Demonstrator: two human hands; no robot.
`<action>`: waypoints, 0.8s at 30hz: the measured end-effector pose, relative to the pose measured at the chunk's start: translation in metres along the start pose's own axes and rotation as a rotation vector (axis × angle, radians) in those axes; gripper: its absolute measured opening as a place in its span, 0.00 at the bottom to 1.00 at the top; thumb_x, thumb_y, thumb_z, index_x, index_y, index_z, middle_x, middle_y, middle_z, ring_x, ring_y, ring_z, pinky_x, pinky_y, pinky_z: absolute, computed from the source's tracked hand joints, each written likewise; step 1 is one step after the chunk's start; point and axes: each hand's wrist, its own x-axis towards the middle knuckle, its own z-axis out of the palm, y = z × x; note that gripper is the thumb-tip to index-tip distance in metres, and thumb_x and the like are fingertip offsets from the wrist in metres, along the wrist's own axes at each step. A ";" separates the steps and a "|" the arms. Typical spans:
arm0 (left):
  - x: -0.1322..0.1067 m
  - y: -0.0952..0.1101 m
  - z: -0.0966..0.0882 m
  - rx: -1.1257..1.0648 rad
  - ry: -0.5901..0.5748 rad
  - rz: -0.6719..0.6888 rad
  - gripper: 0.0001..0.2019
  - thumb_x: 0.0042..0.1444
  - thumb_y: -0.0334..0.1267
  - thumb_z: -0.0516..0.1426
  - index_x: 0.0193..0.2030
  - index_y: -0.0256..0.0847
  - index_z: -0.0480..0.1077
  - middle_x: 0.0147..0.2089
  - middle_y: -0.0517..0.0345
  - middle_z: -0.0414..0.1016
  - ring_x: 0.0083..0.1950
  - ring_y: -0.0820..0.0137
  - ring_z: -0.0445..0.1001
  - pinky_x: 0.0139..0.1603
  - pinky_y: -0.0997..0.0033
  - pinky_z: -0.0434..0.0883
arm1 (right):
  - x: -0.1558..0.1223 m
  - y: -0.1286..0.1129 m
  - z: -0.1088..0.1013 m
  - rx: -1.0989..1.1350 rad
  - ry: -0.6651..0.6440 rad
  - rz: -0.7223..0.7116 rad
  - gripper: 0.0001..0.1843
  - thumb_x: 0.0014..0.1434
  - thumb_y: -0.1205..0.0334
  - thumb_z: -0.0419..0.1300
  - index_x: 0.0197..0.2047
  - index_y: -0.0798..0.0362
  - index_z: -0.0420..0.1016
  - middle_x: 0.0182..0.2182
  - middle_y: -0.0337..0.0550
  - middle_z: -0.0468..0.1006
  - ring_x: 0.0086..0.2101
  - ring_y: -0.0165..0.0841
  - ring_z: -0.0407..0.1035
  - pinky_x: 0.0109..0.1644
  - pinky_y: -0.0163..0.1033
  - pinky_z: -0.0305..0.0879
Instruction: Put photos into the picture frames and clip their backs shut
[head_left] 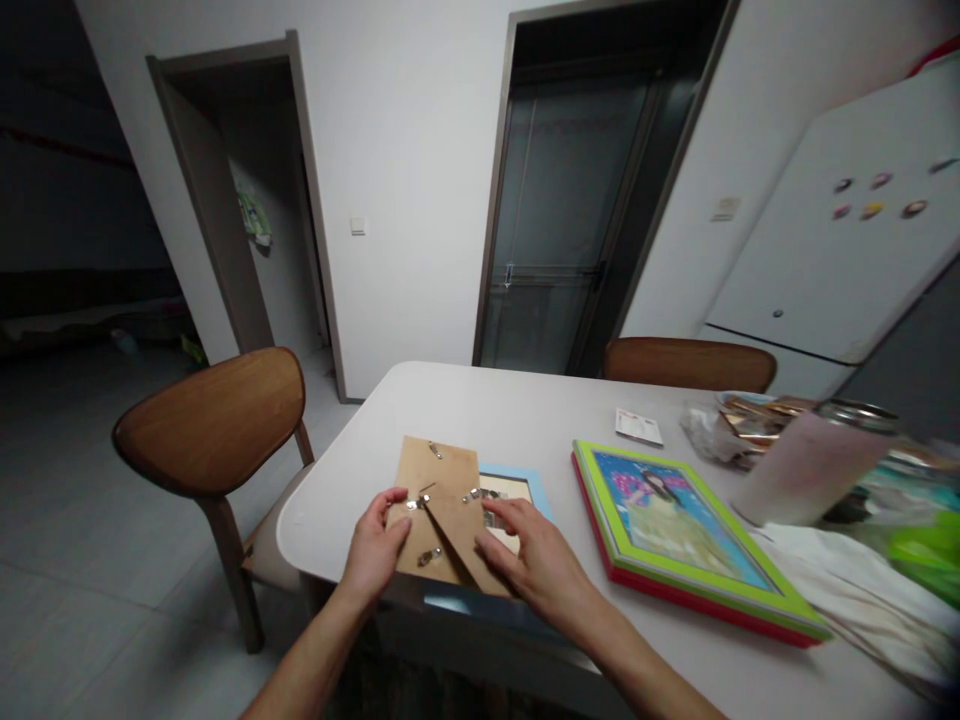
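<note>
A thin brown picture-frame backing board (450,468) with several metal clips and a fold-out stand leg is tilted up over the table's near edge. Its left edge is pinched by my left hand (377,545), thumb on the near face and fingers curled at the side. At the right edge, my right hand (536,560) grips the board between thumb and fingers, close to a metal clip (474,495). Partly hidden behind the board lies a light blue picture frame (534,488) with a cream mat and a picture, only some of which shows.
Right of my hands, a green picture frame (697,520) lies on a red one (720,612). A small card (638,427), a pink jar-like container (814,465), plastic bags and white cloth (862,580) share the table (337,500). Wooden chairs stand left (217,420) and behind (690,365).
</note>
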 end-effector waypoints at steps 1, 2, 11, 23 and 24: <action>0.003 -0.002 -0.011 0.017 0.011 -0.026 0.16 0.45 0.33 0.51 0.44 0.37 0.58 0.35 0.56 0.71 0.32 0.70 0.72 0.32 0.74 0.68 | -0.002 0.008 0.003 -0.036 0.019 0.038 0.19 0.52 0.60 0.49 0.46 0.57 0.65 0.39 0.49 0.68 0.40 0.35 0.62 0.46 0.39 0.57; 0.005 -0.004 -0.023 0.039 0.017 -0.052 0.16 0.45 0.33 0.51 0.44 0.36 0.59 0.32 0.58 0.71 0.29 0.71 0.72 0.29 0.74 0.68 | -0.005 0.018 0.005 -0.092 0.032 0.090 0.20 0.52 0.60 0.49 0.47 0.58 0.65 0.39 0.50 0.68 0.40 0.37 0.62 0.46 0.40 0.57; 0.017 -0.015 -0.081 0.419 0.047 -0.054 0.18 0.39 0.32 0.55 0.42 0.37 0.63 0.28 0.59 0.71 0.33 0.63 0.71 0.36 0.65 0.67 | -0.010 0.065 0.018 -0.344 -0.016 0.377 0.31 0.47 0.68 0.49 0.56 0.66 0.51 0.37 0.58 0.69 0.36 0.41 0.66 0.38 0.41 0.59; -0.030 -0.009 0.040 0.730 -0.178 0.353 0.24 0.42 0.31 0.54 0.51 0.35 0.61 0.56 0.47 0.59 0.56 0.60 0.56 0.57 0.59 0.54 | -0.007 0.054 0.015 -0.096 -0.018 0.410 0.37 0.48 0.53 0.50 0.58 0.63 0.48 0.35 0.53 0.72 0.35 0.40 0.68 0.38 0.39 0.59; -0.031 -0.010 0.043 0.760 -0.187 0.358 0.24 0.42 0.30 0.54 0.51 0.35 0.61 0.56 0.46 0.59 0.56 0.60 0.56 0.57 0.58 0.54 | -0.008 0.052 0.020 -0.103 -0.032 0.385 0.36 0.47 0.57 0.51 0.58 0.62 0.48 0.37 0.54 0.72 0.37 0.40 0.67 0.38 0.39 0.59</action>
